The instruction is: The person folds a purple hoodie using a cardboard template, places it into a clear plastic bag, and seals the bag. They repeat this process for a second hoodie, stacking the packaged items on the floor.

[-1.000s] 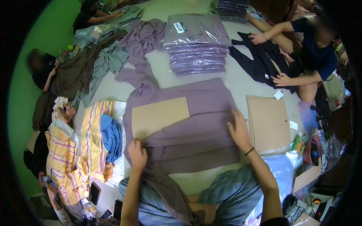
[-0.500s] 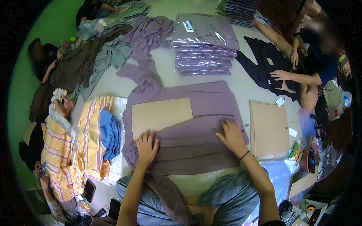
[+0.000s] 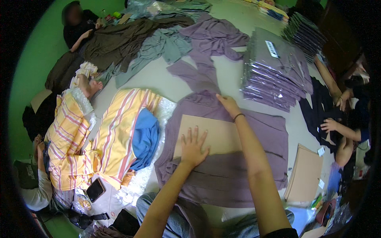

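A purple-grey garment (image 3: 262, 135) lies spread on the floor before me, its lower part folded up over a tan cardboard sheet (image 3: 216, 135). My left hand (image 3: 193, 150) presses flat on the cardboard with fingers spread. At the garment's far edge, my right hand (image 3: 230, 107) has its fingers closed on the cloth, near where a sleeve (image 3: 202, 75) runs away across the floor. The fingertips are partly hidden. More of the same cloth (image 3: 190, 214) hangs over my lap.
Bagged purple-grey garments (image 3: 274, 71) are stacked far right. Cardboard sheets (image 3: 304, 172) lie right, near a co-worker's hand (image 3: 329, 125) on black cloth. Left are yellow striped cloth (image 3: 119, 131), blue cloth (image 3: 146, 139), a phone (image 3: 95, 190) and other people; green and brown garments (image 3: 131, 39) lie beyond.
My left hand has moved from the folded edge up onto the cardboard. My right hand has left the garment's right side and reached to its far edge. The view has turned left.
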Tool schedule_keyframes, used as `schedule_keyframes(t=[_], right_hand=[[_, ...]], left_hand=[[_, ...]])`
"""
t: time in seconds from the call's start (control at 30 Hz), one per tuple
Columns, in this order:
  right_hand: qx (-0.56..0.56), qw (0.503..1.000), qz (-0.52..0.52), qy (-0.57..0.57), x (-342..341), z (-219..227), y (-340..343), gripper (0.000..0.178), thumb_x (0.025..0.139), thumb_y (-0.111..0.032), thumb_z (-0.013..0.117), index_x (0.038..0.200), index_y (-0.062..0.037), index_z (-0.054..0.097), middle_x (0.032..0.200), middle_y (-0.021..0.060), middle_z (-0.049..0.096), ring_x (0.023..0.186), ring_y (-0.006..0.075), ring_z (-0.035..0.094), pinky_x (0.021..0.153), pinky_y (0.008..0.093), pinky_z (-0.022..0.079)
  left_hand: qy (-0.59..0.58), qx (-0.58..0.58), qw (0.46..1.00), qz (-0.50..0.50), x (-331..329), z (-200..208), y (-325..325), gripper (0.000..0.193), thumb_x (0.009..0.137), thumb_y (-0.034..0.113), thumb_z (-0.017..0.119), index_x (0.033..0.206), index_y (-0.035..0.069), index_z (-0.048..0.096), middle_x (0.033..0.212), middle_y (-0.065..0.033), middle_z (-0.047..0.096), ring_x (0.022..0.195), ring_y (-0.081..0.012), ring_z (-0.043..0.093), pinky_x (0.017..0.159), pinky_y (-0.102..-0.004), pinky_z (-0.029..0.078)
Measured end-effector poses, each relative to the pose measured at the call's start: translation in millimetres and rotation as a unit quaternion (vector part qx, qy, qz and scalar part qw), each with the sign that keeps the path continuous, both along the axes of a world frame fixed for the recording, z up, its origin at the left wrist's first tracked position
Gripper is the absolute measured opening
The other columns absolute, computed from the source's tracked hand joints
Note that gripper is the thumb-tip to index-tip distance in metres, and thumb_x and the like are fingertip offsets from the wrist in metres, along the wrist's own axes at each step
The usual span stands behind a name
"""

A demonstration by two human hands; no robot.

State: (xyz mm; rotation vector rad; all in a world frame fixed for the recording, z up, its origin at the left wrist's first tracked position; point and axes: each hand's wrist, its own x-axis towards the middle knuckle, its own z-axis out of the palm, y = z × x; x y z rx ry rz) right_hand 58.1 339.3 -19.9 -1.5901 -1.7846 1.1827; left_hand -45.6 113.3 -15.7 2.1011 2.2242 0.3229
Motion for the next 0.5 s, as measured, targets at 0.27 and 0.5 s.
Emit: schedule_keyframes(t=[0.27, 0.5], right_hand=[[-0.18, 0.916, 0.066, 0.353, -5.8, 44.1, 26.2, 0.029, 0.068, -0.02, 0.062, 0.093, -0.0056, 0.056, 0.088, 0.0043, 0.059, 0.078, 0.0176, 0.056, 0.069, 0.0262, 0.043], [-0.021, 0.875, 0.065, 0.479, -15.7, 116.7, -18.8, 0.029, 0.078, -0.018, 0.057, 0.102, -0.0032, 0.05, 0.103, 0.005, 0.054, 0.091, 0.0123, 0.051, 0.081, 0.0242, 0.037]], left_hand=[[-0.079, -0.007, 0.997, -0.016, -14.2, 3.7, 15.6, 0.074, 0.068, 0.058, 0.048, 0.128, 0.018, 0.03, 0.125, -0.0123, 0.034, 0.117, -0.0311, 0.029, 0.095, -0.0504, 0.018], [-0.031, 0.036, 0.998, -0.04, -15.4, -0.7, 17.9, 0.075, 0.069, 0.059, 0.047, 0.127, 0.015, 0.031, 0.132, -0.0119, 0.026, 0.122, -0.0306, 0.021, 0.098, -0.0516, 0.01]])
